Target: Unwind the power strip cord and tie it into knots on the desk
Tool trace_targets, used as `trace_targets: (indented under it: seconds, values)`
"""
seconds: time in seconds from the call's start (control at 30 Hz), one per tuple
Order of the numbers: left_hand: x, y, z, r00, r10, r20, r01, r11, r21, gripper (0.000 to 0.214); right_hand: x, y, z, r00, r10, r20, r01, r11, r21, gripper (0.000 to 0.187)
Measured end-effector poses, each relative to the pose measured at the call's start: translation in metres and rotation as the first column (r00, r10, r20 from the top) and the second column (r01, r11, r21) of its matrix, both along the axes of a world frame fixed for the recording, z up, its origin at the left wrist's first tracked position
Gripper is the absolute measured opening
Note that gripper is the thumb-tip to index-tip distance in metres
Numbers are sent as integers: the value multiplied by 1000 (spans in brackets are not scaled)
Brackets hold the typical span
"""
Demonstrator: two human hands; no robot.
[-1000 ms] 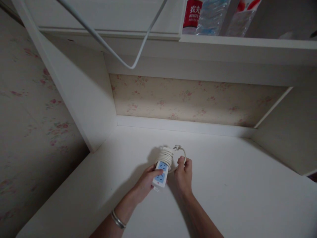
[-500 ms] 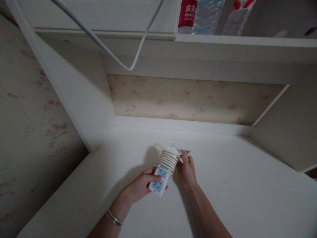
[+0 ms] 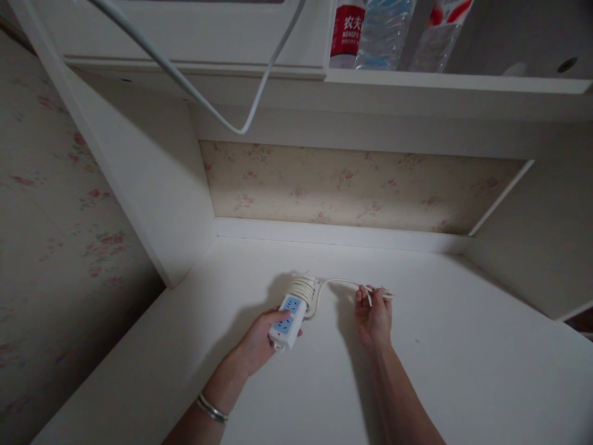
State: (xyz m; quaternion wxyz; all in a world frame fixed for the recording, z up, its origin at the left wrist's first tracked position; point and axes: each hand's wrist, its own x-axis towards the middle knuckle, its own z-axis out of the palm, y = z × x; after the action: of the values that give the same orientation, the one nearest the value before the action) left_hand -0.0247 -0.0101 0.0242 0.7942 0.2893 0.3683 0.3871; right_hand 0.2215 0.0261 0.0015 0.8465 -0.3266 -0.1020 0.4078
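Observation:
My left hand (image 3: 260, 337) is closed around the lower end of a white power strip (image 3: 287, 322) with blue socket faces, its thumb lying on top. Several turns of cream cord (image 3: 303, 290) are wound about the strip's far end. From there a loose length runs in a curve to my right hand (image 3: 374, 315), whose fingers are closed on the cord close to its end. Thin pale ends stick out past those fingers; the plug itself is mostly hidden. The strip is tilted, its far end pointing up and to the right.
Both hands are over a white desk top (image 3: 417, 383). Above hangs a looped white cable (image 3: 241, 130). Plastic bottles (image 3: 384, 37) stand on a shelf (image 3: 445, 80) at the top right. A white side panel (image 3: 152, 161) rises at left, and floral wallpaper (image 3: 296, 182) covers the back.
My right hand has moved right, away from the power strip, drawing out a length of cord. My left hand with the strip has shifted slightly left, and fewer turns of cord show.

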Motion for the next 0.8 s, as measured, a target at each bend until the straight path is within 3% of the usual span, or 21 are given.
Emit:
trace_targets:
  seconds: [0.1,0.17,0.23,0.3,0.37,0.4,0.47,0.6,0.8]
  values:
    - [-2,3,4,994,55,90,-54,998,-7,38,-14,-1,-2,991,130,40,-127,989,-69,29]
    - [-3,3,6,989,61,132,-59,998,-14,37,-29,-5,0,955,291,56,-280,948,-152,29]
    - [-2,1,9,986,55,155,-53,998,-16,36,-44,-12,3,874,483,57,-459,857,-234,30]
    - [-1,0,11,985,37,167,-37,999,-4,35,-57,-20,7,735,674,80,-631,722,-284,33]
    - [2,-2,12,986,18,168,-20,1000,9,33,-67,-26,9,591,791,162,-731,609,-308,39]
    - [3,-3,13,985,13,170,-15,1000,12,32,-70,-28,10,543,814,208,-750,581,-316,42]
    - [4,-3,13,984,14,180,-16,1000,9,29,-72,-29,8,528,805,271,-739,593,-320,45]
    - [2,-2,12,977,-11,214,6,1000,23,27,-70,-24,4,613,749,252,-692,662,-288,44]
    - [-4,-4,5,955,-204,215,175,973,149,30,-70,-23,6,639,724,260,-687,689,-229,29]
